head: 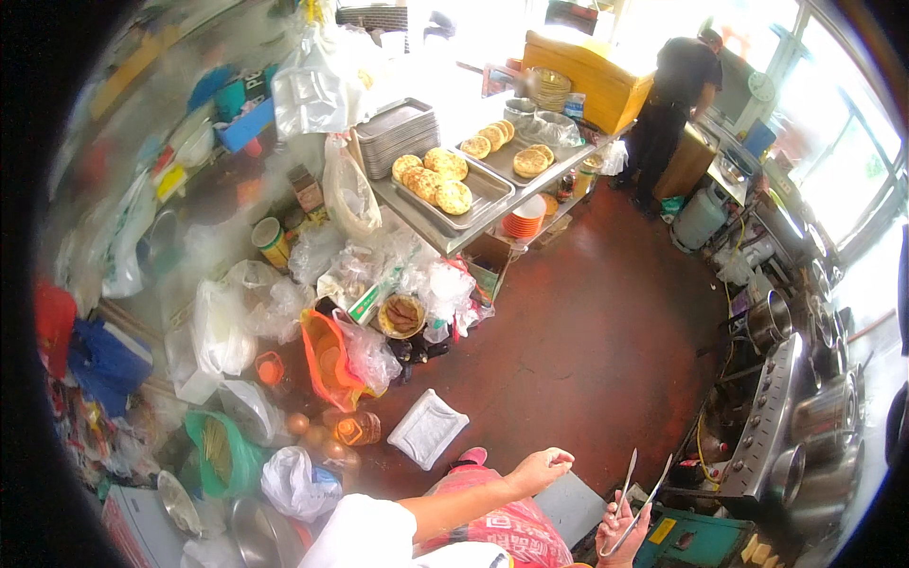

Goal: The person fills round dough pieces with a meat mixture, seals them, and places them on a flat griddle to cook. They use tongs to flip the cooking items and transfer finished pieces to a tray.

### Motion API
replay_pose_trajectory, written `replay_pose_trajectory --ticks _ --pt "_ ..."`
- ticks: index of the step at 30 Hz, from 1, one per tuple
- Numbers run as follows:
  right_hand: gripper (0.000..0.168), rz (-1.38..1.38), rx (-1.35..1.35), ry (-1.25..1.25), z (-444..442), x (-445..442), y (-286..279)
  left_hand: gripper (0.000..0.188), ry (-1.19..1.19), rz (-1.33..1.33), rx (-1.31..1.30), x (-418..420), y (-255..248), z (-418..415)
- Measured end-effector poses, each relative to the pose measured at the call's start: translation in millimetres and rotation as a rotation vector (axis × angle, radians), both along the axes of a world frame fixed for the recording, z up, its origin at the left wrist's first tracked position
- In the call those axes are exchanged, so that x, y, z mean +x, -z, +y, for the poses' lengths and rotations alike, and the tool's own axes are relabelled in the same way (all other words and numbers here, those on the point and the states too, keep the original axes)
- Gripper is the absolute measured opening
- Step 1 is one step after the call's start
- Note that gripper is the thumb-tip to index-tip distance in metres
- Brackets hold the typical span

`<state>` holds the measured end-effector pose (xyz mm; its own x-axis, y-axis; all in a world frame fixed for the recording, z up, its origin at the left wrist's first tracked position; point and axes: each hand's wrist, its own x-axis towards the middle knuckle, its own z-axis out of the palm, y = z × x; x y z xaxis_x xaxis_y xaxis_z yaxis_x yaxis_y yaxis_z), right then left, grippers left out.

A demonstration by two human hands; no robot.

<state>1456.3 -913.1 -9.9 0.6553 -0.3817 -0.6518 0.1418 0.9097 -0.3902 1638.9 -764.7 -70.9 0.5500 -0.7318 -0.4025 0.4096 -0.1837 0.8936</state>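
My left hand (536, 474) reaches across in front of my body, its fingers loosely bent and nothing visible in them. Metal tongs (650, 501) are gripped in my right hand (619, 532) at the lower right, with their arms spread and tips pointing away from me. Nothing shows between the tips. Below my left forearm hangs a red plastic apron (508, 522) with white writing. Farther ahead, round browned flatbreads (453, 197) rest on a metal tray (490, 202) at the table's corner. More flatbreads (530, 162) lie on a second tray (564, 152) behind it.
Right of me stand a gas stove (763, 419), steel pots (824, 408) and a green metal box (699, 539). Plastic bags (227, 326), bottles (358, 428) and a white foam tray (428, 429) crowd the left. A person (671, 106) stands at the far counter beside a gas cylinder (699, 219).
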Motion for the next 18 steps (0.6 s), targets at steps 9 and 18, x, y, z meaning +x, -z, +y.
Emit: replay_pose_trajectory --ticks 9,18 --pt "0.070 0.006 -0.016 0.143 1 43 7 0.033 0.159 0.078 -0.028 35 31 -21" --pt "0.064 0.018 -0.048 0.468 -1 -30 15 0.032 0.540 0.141 0.102 31 1 -97"
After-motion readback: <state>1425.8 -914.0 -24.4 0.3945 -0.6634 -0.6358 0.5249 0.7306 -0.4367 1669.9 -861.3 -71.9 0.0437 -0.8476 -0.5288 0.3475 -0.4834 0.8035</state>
